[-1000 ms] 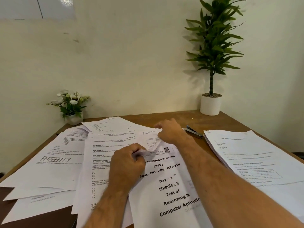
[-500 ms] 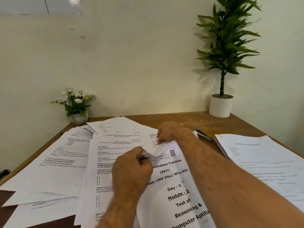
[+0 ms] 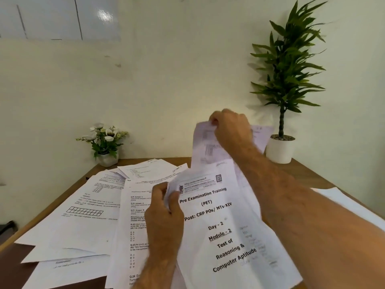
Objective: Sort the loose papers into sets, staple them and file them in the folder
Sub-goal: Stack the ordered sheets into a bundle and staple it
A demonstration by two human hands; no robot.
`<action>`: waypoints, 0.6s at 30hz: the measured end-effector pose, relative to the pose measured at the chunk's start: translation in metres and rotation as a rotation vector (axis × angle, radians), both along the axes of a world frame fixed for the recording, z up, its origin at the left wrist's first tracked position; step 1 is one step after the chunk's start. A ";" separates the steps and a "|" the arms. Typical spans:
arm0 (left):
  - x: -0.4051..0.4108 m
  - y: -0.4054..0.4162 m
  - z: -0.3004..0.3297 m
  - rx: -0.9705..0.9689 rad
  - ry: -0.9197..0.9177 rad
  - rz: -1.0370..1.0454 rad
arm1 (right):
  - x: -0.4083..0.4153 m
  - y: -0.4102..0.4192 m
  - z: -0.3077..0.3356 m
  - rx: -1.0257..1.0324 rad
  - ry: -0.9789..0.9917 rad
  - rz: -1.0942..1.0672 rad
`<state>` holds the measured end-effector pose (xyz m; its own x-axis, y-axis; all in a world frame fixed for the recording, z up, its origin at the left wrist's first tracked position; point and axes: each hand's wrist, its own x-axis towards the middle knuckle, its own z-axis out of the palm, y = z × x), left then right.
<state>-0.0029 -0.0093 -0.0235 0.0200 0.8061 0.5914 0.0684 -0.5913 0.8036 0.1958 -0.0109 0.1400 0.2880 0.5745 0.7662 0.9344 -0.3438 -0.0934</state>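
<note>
My left hand pinches the top left corner of a printed cover page headed "Pre Examination Training", which lies tilted in front of me. My right hand is raised above the desk and pinches the top of a single printed sheet, lifting it upright off the cover page. Several loose printed papers lie spread and overlapping on the left half of the wooden desk. No stapler or folder shows in this view.
A small white pot of white flowers stands at the back left by the wall. A tall green plant in a white pot stands at the back right. Another white paper stack lies at the right edge, behind my forearm.
My right hand has risen from the desk, lifting one sheet upright and uncovering the cover page's heading. My left hand keeps its pinch. The view has tilted, and the stapler is out of sight.
</note>
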 end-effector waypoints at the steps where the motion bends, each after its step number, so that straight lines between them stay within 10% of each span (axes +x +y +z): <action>1: -0.001 0.001 0.000 0.004 -0.017 -0.002 | -0.005 -0.006 0.012 0.102 -0.043 0.004; 10: -0.004 -0.007 0.007 0.099 -0.186 -0.120 | -0.055 -0.045 0.109 0.549 -0.336 0.267; 18: -0.008 -0.008 0.002 0.276 -0.189 -0.032 | -0.073 -0.057 0.133 0.083 -0.045 0.391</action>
